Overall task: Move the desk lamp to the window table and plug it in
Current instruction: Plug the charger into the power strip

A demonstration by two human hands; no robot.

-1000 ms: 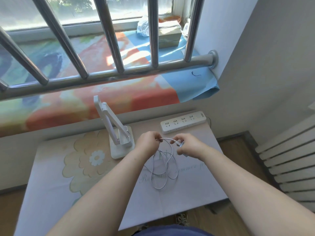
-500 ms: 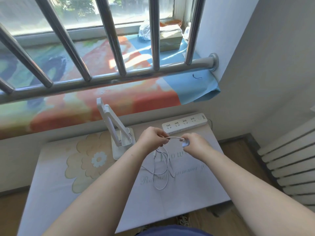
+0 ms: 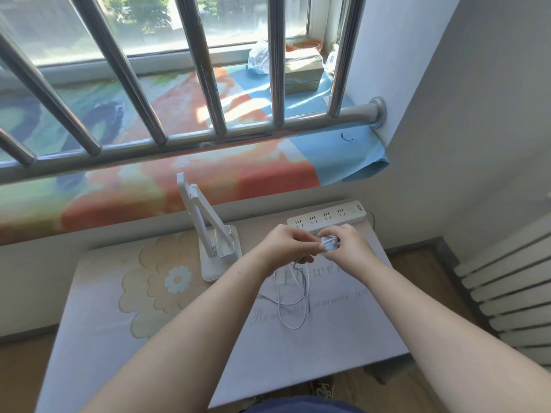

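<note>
A white folded desk lamp (image 3: 212, 234) stands on the small table (image 3: 119, 338) under the window, its base near the table's back edge. Its white cable (image 3: 293, 305) hangs in loops from my hands down onto the tabletop. My left hand (image 3: 286, 244) pinches the cable close to its end. My right hand (image 3: 347, 244) grips the white plug (image 3: 329, 243), which sits between both hands. Just behind my hands, along the table's back right edge, lies a white power strip (image 3: 326, 216) with several sockets.
The table wears a pale cloth with a flower print. Steel window bars (image 3: 190, 144) run above a sill covered by a colourful cloth, with a box (image 3: 302, 71) and a bag at its far right. A slatted radiator (image 3: 512, 293) stands to the right.
Both hands have risen and moved back toward the power strip, drawing closer together. The plug now sits between them, and the cable loops have lifted partly off the table.
</note>
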